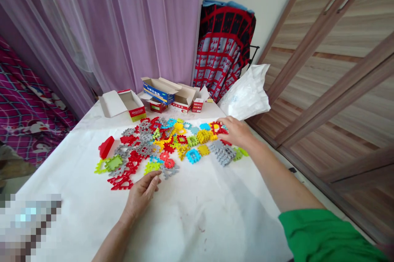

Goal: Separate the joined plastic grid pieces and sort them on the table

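Observation:
My left hand (144,190) rests on the near side of a spread of plastic building pieces, its fingers curled together with nothing visible in them. Just beyond its fingertips is a lime-green piece (152,167). On the far right of the spread, my right hand (236,131) has its fingers and thumb closed at the edge of a red toothed piece (216,127). Close by are a yellow stack (203,136) and a grey stack (222,153). A blue square piece (193,156) lies between the hands. Red, grey and yellow pieces overlap in the main pile.
Several opened cardboard boxes, including a blue one (158,90) and a red-and-white one (135,106), stand along the far table edge. A white plastic bag (246,93) sits at the back right. Wooden wardrobe doors (332,73) flank the table's right side.

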Tool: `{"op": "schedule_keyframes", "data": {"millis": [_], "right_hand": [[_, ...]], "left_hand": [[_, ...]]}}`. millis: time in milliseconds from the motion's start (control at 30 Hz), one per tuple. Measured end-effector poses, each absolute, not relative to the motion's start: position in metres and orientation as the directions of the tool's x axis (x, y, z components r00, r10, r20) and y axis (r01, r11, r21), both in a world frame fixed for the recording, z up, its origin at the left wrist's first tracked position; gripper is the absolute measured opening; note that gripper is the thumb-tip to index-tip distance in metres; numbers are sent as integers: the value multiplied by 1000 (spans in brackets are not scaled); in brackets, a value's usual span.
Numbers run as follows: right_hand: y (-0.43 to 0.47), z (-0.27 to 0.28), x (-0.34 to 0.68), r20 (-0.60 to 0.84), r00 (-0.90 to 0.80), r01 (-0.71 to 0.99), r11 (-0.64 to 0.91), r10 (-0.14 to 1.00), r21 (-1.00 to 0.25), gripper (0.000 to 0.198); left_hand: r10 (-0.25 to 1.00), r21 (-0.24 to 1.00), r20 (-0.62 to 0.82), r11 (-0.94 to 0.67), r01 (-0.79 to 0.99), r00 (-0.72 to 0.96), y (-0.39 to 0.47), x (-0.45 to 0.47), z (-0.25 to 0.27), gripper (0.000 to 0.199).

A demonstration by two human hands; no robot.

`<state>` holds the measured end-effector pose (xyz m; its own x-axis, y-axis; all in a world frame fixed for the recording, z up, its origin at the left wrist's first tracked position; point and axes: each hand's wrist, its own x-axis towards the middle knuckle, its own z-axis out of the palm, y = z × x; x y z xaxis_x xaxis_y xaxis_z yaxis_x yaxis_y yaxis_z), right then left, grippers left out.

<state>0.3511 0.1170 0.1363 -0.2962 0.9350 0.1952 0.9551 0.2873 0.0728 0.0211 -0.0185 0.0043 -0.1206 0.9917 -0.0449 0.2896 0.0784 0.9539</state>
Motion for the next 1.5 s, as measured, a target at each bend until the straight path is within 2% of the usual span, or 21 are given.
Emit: {"op": "schedule_keyframes", "data": {"millis": [133,233,367,567,1133,1300,1500], "right_hand": [[162,143,390,-16,-285,919,278,958,281,43],[182,131,395,-146,-277,876,312,950,367,39],[198,113,390,-194,-260,866,318,946,387,39],[212,102,388,-229,-260,862,332,938,382,37],[219,83,391,-200,-225,886,285,954,366,30],[208,101,363,-117,-293,882,315,949,351,26],[187,95,268,69,-443,861,403,894,310,27]], "left_hand": [[992,948,-36,73,309,-123,-18,21,5,56],[991,950,-12,52,307,-132,-17,21,7,55],[989,956,11,32,291,-145,-15,22,9,56],[985,951,-37,86,298,-169,-14,22,11,62],[978,944,-61,121,307,-198,-14,20,6,66],[983,937,-30,91,337,-181,-13,19,5,63],[993,923,25,20,385,-112,-12,24,0,51]]}}
